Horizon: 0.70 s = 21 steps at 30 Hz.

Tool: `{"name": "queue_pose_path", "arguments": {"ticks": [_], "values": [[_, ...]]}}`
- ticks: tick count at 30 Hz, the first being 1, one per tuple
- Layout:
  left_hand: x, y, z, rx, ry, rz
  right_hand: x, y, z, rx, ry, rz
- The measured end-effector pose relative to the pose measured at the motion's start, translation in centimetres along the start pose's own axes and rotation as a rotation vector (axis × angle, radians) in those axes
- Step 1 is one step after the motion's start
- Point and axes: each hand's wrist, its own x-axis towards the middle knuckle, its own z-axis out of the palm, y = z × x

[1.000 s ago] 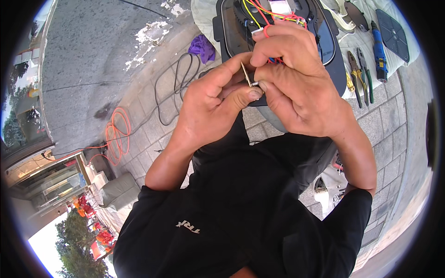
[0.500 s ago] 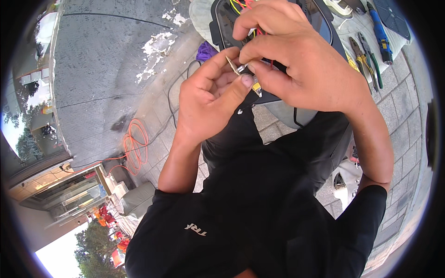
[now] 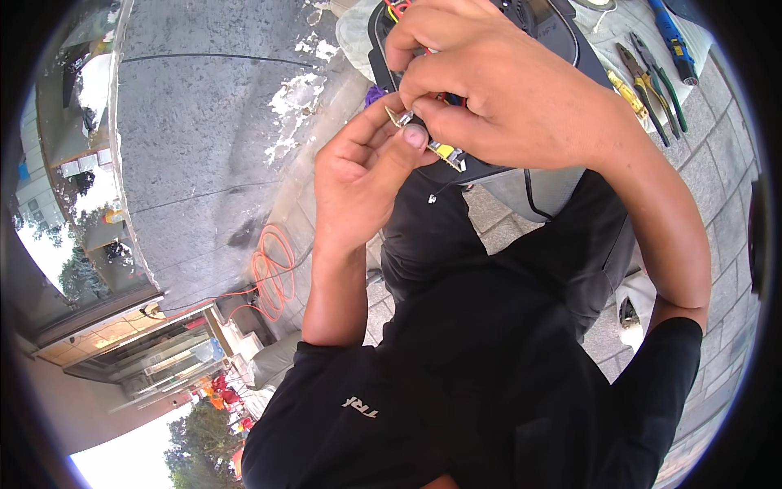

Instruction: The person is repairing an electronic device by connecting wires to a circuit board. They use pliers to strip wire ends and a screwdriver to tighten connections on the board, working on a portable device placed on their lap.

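Observation:
My left hand [image 3: 358,171] is closed on a small circuit board [image 3: 445,155] with a yellow block, its thumb across the board and its fingers curled behind. My right hand [image 3: 513,106] is pinched at a small silver part [image 3: 405,118] beside the board's upright edge; its fingertips partly hide it. Both hands are close together over a black plastic housing [image 3: 556,28] with red and yellow wires [image 3: 394,11], largely covered by my hands. A small white connector [image 3: 432,198] hangs below the board.
At the right on a pale cloth lie a blue cylindrical tool [image 3: 671,41], two pairs of pliers [image 3: 656,90] and a yellow-handled tool [image 3: 626,94]. A purple cloth [image 3: 375,95] shows behind my left hand. An orange cord [image 3: 273,277] lies coiled on the pavement at lower left.
Both hands have moved left, with the right one also higher and more over the top of the board. The yellow block has come into sight, and the whole scene has shifted in view.

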Motion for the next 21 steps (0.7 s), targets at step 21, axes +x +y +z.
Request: {"name": "queue_pose_path", "arguments": {"ticks": [21], "values": [[0.2, 0.2, 0.1, -0.130, -0.041, 0.002, 0.1, 0.1, 0.9, -0.019, 0.042, -0.020]]}}
